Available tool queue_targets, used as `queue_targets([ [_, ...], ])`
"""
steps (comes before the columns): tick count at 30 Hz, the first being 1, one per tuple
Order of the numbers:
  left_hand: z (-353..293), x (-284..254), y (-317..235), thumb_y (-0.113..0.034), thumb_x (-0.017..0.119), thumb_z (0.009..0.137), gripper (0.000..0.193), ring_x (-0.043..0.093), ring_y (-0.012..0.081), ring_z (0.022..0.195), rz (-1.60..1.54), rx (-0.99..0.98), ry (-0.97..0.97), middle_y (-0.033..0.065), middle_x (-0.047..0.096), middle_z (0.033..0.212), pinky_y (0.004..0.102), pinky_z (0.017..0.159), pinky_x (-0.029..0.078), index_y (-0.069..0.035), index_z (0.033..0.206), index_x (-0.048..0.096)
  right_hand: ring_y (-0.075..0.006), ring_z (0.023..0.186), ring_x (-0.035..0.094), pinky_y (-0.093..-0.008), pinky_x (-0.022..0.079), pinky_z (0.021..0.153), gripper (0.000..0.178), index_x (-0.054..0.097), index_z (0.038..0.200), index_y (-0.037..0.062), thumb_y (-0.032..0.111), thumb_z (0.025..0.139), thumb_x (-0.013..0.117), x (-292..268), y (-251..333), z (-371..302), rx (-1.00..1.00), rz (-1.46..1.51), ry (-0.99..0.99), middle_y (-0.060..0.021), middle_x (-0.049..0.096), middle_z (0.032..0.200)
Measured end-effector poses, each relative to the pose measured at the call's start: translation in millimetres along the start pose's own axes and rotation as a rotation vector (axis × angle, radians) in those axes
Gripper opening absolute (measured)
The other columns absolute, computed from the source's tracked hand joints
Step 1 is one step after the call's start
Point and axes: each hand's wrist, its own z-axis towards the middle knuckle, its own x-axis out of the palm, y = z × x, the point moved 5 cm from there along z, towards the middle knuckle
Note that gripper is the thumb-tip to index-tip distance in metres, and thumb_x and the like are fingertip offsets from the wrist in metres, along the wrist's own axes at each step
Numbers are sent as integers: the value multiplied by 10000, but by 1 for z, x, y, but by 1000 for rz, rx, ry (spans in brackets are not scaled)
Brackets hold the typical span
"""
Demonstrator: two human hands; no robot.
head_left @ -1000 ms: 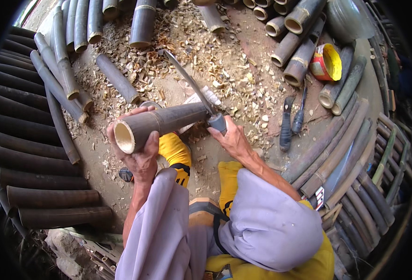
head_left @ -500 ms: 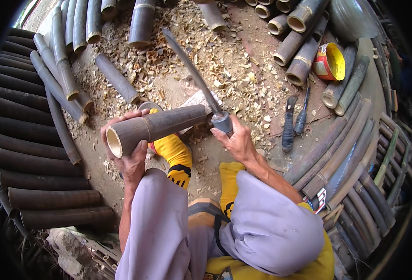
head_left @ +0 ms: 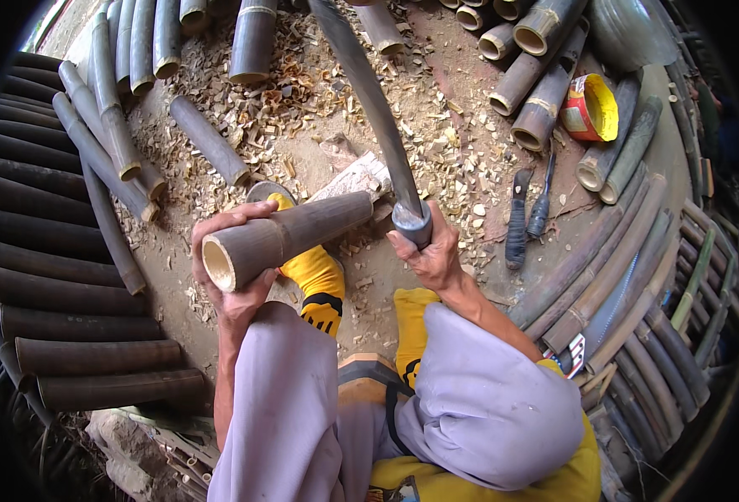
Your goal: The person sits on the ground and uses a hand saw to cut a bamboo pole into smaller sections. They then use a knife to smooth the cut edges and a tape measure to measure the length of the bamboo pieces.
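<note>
My left hand (head_left: 234, 303) is closed around the near end of a dark bamboo tube (head_left: 290, 237), whose pale hollow opening faces me on the left. The tube slants away to the right, its far end close to a whitish, chopped wood block (head_left: 354, 177) on the ground. In my right hand (head_left: 433, 255) is the handle of a machete (head_left: 371, 100), gripped just below its grey collar. The long blade points up and away, apart from the tube, and its tip runs out past the top edge of the view.
Wood chips (head_left: 302, 100) litter the ground ahead. Bamboo tubes (head_left: 76, 356) lie in a row at left, with more stacked (head_left: 537, 125) at far right. A red and yellow can (head_left: 591, 109), a knife with a wrapped handle (head_left: 517, 222) and a chisel-like tool (head_left: 541, 209) lie at right.
The machete's blade has swung up, its tip leaving the view, and my right hand has shifted slightly right. The bamboo tube has moved a little right and down in my left hand.
</note>
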Motion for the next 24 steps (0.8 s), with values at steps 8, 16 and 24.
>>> queue_targets([
  [8, 12, 4, -2, -147, 703, 668, 690, 552, 326, 1095, -313, -285, -343, 205, 552, 1148, 475, 950, 449, -1, 1263, 383, -322, 669, 678, -402, 539, 568, 428, 487, 963, -35, 349, 868, 650, 28, -78, -15, 448, -146, 306, -219, 644, 718],
  [16, 6, -3, 9, -50, 658, 749, 452, 576, 281, 1006, -284, -138, -561, 138, 551, 1024, 512, 932, 480, -46, 1136, 426, -151, 623, 630, -292, 510, 538, 362, 533, 1025, -8, 276, 857, 684, 7, -1, 2, 104, -71, 87, -91, 636, 727],
  [24, 9, 9, 11, -50, 690, 694, 497, 558, 300, 996, -319, -5, -389, 131, 546, 1000, 543, 941, 443, -93, 1130, 456, -269, 606, 670, -375, 540, 518, 434, 505, 976, -32, 360, 864, 654, 22, -75, -5, 306, -250, 253, -172, 639, 667],
])
